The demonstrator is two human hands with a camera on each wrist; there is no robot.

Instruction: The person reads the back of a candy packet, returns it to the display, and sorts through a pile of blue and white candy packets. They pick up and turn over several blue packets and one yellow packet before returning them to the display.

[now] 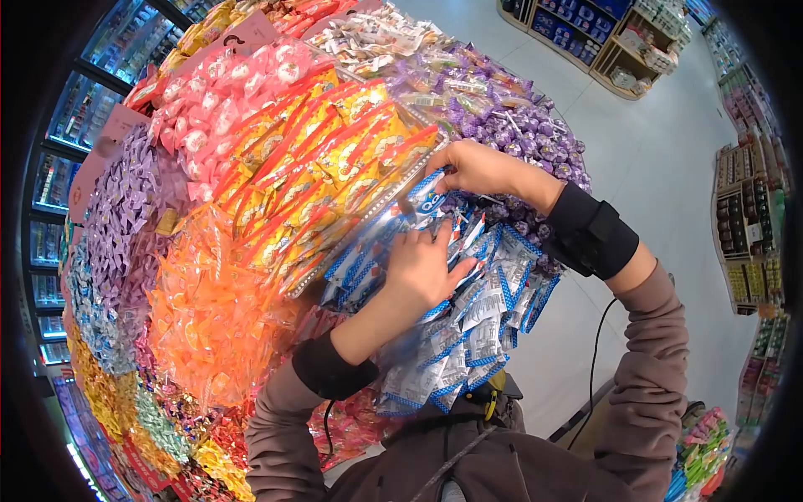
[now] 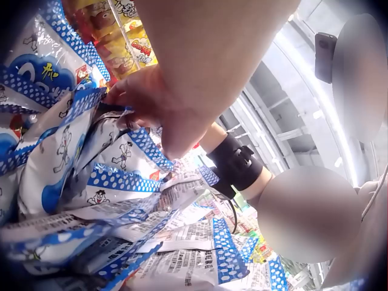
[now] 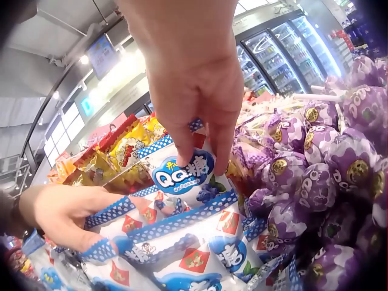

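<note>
My right hand is at the far end of the heap of blue-and-white gummy candy packets, beside a clear divider. In the right wrist view, its thumb and fingers pinch an upright QQ gummy candy packet near the top edge. My left hand rests on the same heap, closer to my body, with its fingers spread and the thumb apart. Packets stand close around that hand in the left wrist view, and their dotted blue edges partly cover its fingertips.
Yellow-and-red packets lie beyond the clear divider. Purple-wrapped lollipops are piled beside my right hand. Orange-wrapped candies fill the left section. A floor aisle runs at the right, past shelves.
</note>
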